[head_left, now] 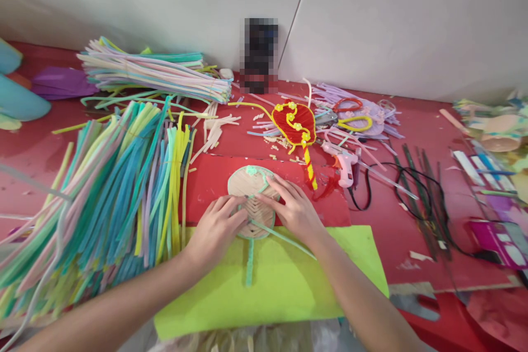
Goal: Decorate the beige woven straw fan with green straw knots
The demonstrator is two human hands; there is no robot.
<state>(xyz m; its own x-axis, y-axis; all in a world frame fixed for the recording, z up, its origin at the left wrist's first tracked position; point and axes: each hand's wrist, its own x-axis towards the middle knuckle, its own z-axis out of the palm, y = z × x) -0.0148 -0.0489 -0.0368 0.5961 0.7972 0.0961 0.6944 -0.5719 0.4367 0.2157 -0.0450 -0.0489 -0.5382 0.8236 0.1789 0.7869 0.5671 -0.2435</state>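
across far edge of the green sheet lies the round fan, handle toward near edge; left hand and right hand touch it; beside left fingertips a mint strand starts, slanting sheet-rightward; if pinched, i cannot tell.

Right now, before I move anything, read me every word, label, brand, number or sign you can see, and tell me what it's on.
No readable text anywhere in this view.
Pink glue gun: any marking is too small to read.
Magenta-and-white box at the right: any print is too blurred.
Dark upright object by the wall: pixelated, nothing legible.
Round pale disc under the fingers: no lettering shows.
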